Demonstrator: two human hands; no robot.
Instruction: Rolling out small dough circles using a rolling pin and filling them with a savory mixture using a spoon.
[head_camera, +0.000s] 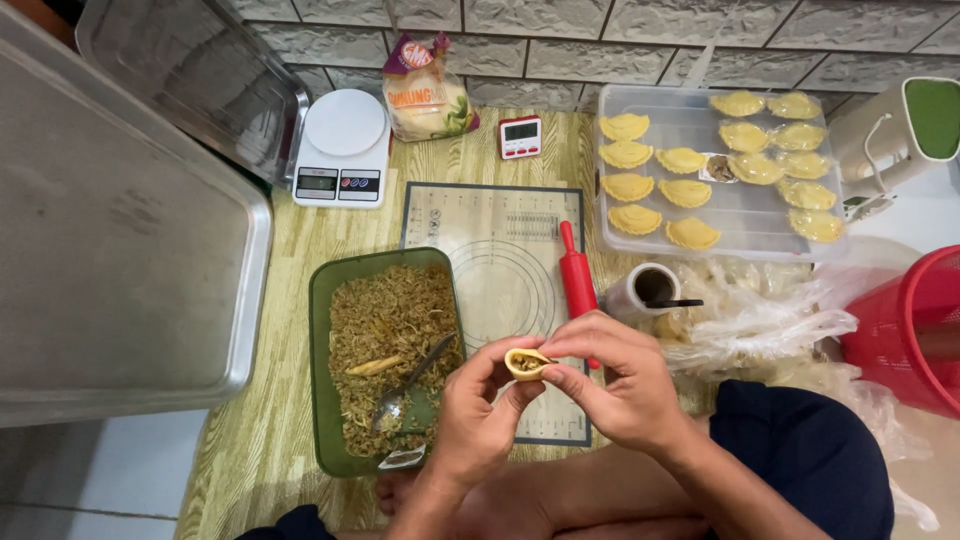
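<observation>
Head view, the only one. Both hands meet over the lower edge of the grey baking mat (500, 270). The left hand (478, 415) cups a small filled pastry (527, 362) from below, fingers curled round it, thumb at its near side. The right hand (615, 385) pinches the pastry's right rim between thumb and forefinger, closed tight on the dough; filling shows at the open top, so the seam looks only partly shut. It is held up off the mat, probably so the fold can be pressed from both sides.

One green container (325, 300) of brown noodle filling sits just left of the hands, within easy reach, with one spoon (410, 385) resting in it. One red rolling pin (575, 275) lies on the mat's right edge. One clear tray (720, 215) at far right holds finished yellow pastries (685, 160), fourteen as I count, laid in rows and kept apart, likely so they don't stick. One white scale (342, 150), one small timer (520, 137), one flour bag (425, 95) stand along the wall. One red basket (910, 330) at right edge.
</observation>
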